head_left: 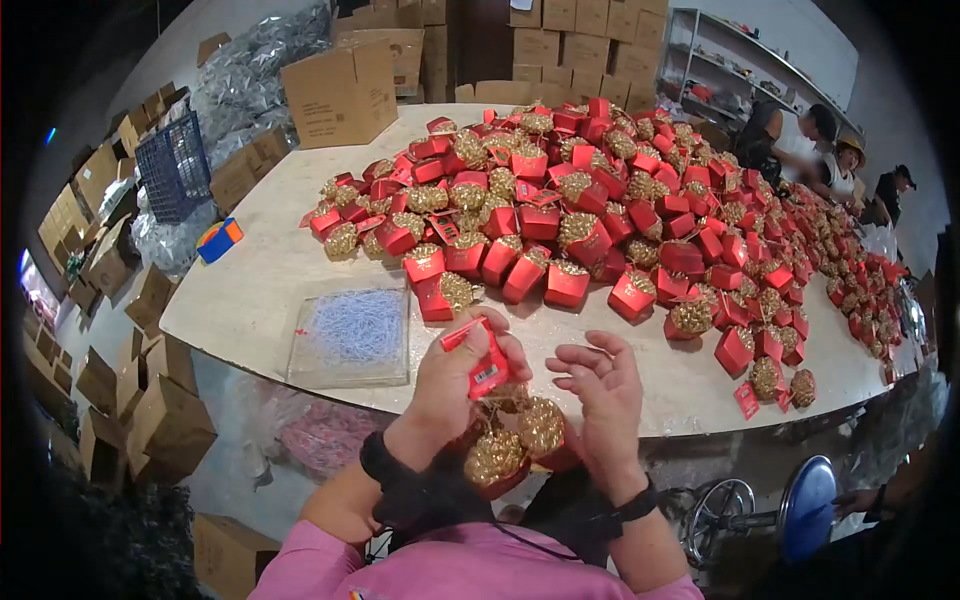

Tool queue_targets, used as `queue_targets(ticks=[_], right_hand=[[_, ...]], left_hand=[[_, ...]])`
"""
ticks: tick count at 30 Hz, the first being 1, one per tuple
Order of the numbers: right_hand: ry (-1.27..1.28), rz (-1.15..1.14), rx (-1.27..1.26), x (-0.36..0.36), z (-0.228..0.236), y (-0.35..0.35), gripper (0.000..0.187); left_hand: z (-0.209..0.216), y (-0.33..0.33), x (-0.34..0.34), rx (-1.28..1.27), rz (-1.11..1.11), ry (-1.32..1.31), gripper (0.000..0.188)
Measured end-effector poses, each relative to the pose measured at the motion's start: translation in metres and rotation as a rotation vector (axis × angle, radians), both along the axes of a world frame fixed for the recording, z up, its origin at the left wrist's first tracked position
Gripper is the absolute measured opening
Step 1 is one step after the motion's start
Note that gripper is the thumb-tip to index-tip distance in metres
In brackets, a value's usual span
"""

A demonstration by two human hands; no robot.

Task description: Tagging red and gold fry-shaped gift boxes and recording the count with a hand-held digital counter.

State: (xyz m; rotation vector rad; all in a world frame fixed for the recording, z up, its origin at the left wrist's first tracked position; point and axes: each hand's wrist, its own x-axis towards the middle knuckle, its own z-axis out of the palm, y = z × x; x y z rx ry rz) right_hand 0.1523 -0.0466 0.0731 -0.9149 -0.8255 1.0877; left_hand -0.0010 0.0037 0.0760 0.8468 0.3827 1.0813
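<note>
My left hand (445,385) is closed on a red hang tag (487,372) with a barcode, held at the table's near edge. Just below it hang gold, bumpy cone-like ornaments (496,456) with red bases, in front of my body; whether the tag is tied to them is partly hidden by my fingers. To their right my right hand (607,405) is raised with its fingers apart and slightly bent, and nothing shows in it. A shallow clear tray (300,374) of thin, pale blue-white strips or fasteners lies left of my left hand.
A large heap of red-and-gold ornaments (540,222) covers much of the pale table (240,290). An orange-and-blue tape roll (219,240) sits at its left edge. Cardboard boxes (340,95) stand around. A blue round stool (808,508) is at lower right; other people are at far right.
</note>
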Motion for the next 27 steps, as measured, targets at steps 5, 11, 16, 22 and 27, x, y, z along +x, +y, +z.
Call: queue_targets(ticks=[5,11,16,22,27], right_hand=[[-0.085,-0.023,-0.072,0.039,-0.011,-0.011,0.014],[-0.275,-0.263,-0.085,0.111,-0.045,-0.018,0.011],[-1.414,-0.967,-0.153,0.197,-0.071,-0.044,0.023],[-1.631,-0.926,-0.586,0.233,-0.106,-0.057,0.037],[-1.697,-0.679,-0.367,0.185,-0.101,-0.050,0.054]], left_hand=[[0.004,0.012,-0.007,0.097,0.015,0.016,0.027],[0.005,0.012,-0.013,0.221,0.171,0.130,0.031],[0.013,0.001,-0.005,0.203,0.145,0.085,0.039],[0.007,-0.003,0.004,0.172,0.124,0.125,0.037],[0.002,-0.004,0.004,0.153,0.146,0.152,0.035]])
